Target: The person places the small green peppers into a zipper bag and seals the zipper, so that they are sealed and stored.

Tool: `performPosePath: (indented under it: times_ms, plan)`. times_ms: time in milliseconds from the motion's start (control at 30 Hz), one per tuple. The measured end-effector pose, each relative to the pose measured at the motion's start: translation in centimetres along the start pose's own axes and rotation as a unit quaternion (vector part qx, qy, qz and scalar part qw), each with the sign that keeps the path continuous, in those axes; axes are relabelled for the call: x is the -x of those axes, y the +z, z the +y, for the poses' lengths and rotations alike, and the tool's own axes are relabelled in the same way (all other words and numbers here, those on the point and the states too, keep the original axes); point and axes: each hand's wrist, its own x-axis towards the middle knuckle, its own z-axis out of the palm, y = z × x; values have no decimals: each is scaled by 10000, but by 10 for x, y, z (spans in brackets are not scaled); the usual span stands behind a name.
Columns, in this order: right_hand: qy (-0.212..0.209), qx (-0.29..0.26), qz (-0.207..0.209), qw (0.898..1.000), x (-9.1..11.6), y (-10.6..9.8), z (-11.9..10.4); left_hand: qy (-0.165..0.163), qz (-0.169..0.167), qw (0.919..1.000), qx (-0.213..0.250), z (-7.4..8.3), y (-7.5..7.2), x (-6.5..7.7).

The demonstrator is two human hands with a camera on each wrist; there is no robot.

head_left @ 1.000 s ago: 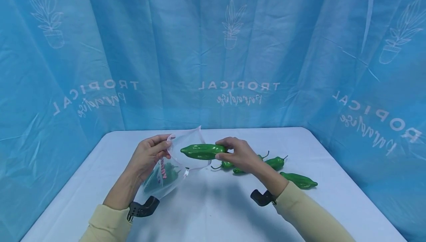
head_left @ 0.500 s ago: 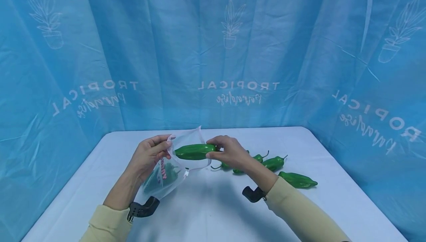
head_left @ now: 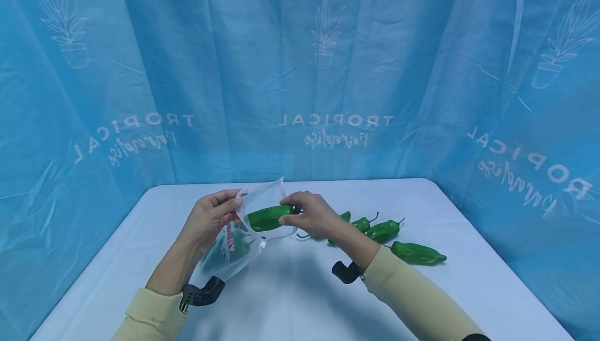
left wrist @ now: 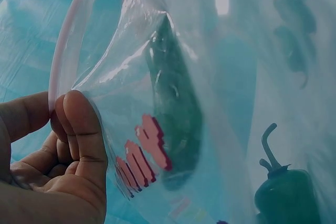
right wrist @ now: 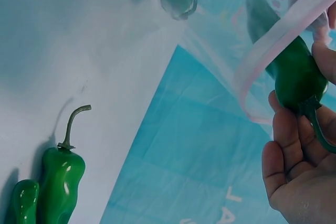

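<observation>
My left hand (head_left: 213, 218) pinches the pink-edged rim of a clear plastic zip bag (head_left: 262, 195) between thumb and fingers, with its mouth spread toward the right. Low in the bag, another green pepper (left wrist: 287, 198) shows through the printed plastic. My right hand (head_left: 313, 217) holds a long green pepper (head_left: 268, 218) by its stem end. Its tapered front part lies inside the bag's mouth, behind the pink-white rim band (right wrist: 286, 38) in the right wrist view. The stem hangs free over the right fingers.
On the white table (head_left: 300, 299) to the right, several green peppers (head_left: 384, 231) lie partly behind the right forearm. One more pepper (head_left: 417, 253) lies nearer, beside the sleeve. A blue printed curtain (head_left: 300, 80) encloses the back and sides.
My right hand has moved left, taking the pepper from in front of the bag's mouth to partly inside it, tip tilting down. My left hand and the bag have stayed nearly still.
</observation>
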Motion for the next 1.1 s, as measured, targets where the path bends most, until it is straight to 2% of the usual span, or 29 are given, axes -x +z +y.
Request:
performPosePath:
  times_ms: [333, 767, 1100]
  plan:
    - [58, 37, 5, 10000, -6, 8, -5, -3, 37, 10000, -91, 0, 1, 0]
    - [-476, 262, -15, 9985, -9, 15, -13, 25, -51, 10000, -25, 0, -1, 1]
    - [-118, -144, 328, 9993, 8, 3, -2, 145, -153, 9996, 202, 1, -3, 0]
